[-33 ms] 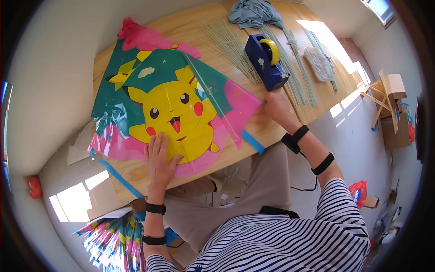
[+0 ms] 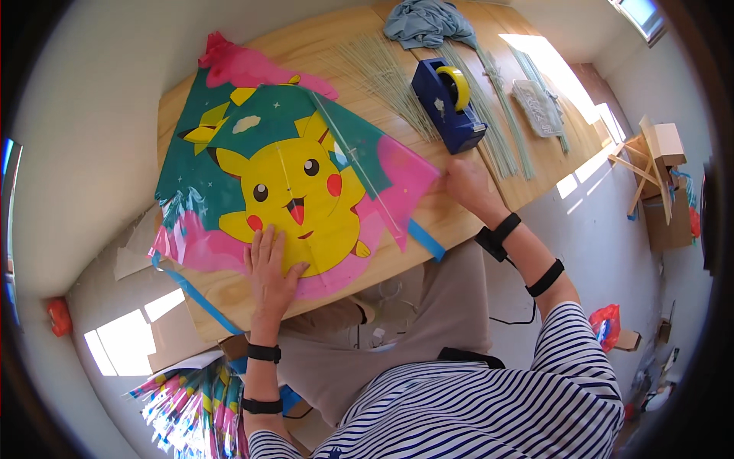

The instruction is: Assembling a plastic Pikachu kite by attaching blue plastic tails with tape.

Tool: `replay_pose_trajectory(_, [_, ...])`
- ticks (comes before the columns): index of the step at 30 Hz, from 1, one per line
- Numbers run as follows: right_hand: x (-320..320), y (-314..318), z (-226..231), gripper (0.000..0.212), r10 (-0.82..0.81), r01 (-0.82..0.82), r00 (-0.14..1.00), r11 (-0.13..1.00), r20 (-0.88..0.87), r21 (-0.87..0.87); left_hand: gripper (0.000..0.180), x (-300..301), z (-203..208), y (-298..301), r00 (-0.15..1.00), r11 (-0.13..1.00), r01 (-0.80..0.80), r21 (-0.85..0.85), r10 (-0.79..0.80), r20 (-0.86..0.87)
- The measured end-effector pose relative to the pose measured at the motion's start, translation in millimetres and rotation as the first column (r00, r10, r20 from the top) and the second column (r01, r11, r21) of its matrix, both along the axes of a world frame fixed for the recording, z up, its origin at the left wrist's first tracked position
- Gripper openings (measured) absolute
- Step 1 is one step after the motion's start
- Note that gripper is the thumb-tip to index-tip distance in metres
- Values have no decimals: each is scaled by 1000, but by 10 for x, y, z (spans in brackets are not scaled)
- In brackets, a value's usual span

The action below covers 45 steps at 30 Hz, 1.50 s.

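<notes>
A kite of thin plastic sheet (image 2: 260, 157), green and pink with a yellow cartoon figure, lies spread on the wooden table. Thin pale rods run down its middle and along its right side. My left hand (image 2: 269, 268) rests flat on its lower part, fingers stretched out. Just right of the kite's right corner, my right hand (image 2: 469, 185) is closed, fingers curled; what they hold, if anything, is hidden. Right above that hand stands a blue tape dispenser (image 2: 440, 103) with a yellow-cored roll of tape (image 2: 460, 86).
Several thin sticks (image 2: 390, 80) lie beyond the dispenser, near a clear plastic box (image 2: 535, 107) and a bunched grey-blue cloth (image 2: 430, 23). Blue strips (image 2: 428, 241) cross the table's front edge (image 2: 367, 284). Several folded colourful kites (image 2: 195, 402) hang at lower left. A wooden stand (image 2: 650, 168) and cartons are at right.
</notes>
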State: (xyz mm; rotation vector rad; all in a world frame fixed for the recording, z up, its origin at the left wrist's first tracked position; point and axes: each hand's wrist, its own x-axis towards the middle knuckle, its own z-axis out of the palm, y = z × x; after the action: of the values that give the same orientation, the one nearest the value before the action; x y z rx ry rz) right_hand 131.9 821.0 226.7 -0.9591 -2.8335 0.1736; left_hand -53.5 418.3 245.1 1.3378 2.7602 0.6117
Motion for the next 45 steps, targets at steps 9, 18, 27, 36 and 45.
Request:
replay_pose_trajectory(9, [59, 54, 101, 10, 4, -4, 999, 1000, -47, 9, 71, 135, -28, -38, 999, 999, -3, -55, 6, 51])
replay_pose_trajectory(18, [-689, 219, 370, 9, -26, 40, 989, 995, -144, 92, 69, 339, 29, 95, 999, 997, -35, -64, 36, 10])
replay_pose_trajectory(27, [-650, -800, 343, 41, 309, -324, 935, 944, -175, -61, 70, 704, -39, 478, 996, 995, -93, -41, 93, -2])
replay_pose_trajectory(36, [-859, -395, -182, 61, 373, -366, 926, 924, -54, 111, 77, 246, -142, 321, 982, 982, -187, -19, 187, -11])
replay_pose_trajectory(45, [-345, -825, 220, 28, 400, -426, 857, 905, -324, -10, 40, 500, -33, -1178, 875, 833, -447, 327, 483, -35])
